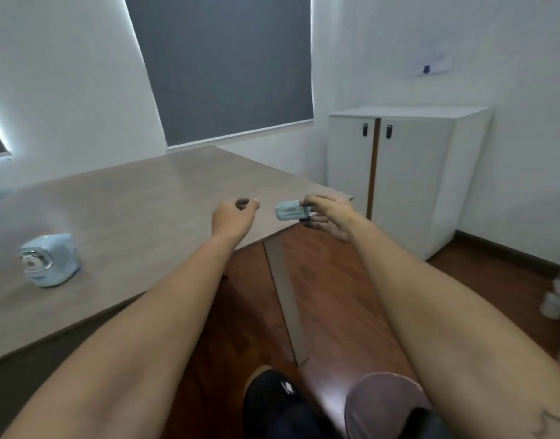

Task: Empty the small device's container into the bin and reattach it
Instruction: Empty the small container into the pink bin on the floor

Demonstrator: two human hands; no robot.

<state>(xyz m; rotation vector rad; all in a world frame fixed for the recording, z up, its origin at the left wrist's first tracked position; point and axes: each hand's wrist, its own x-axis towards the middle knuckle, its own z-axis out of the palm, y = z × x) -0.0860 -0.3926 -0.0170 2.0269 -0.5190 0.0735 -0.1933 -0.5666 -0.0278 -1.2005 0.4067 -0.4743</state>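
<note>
The right hand (324,213) pinches the container (293,211) just past the tabletop's (145,198) right corner, long axis pointing left. The left hand (232,217), loosely curled, holds nothing. The device (49,259) sits far left, near the front edge, nearer to the left hand.

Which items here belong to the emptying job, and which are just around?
Job: small blue device on the table; its container, held in the right hand; empty left hand.
Around: white cabinet, window blind, wall paper.
</note>
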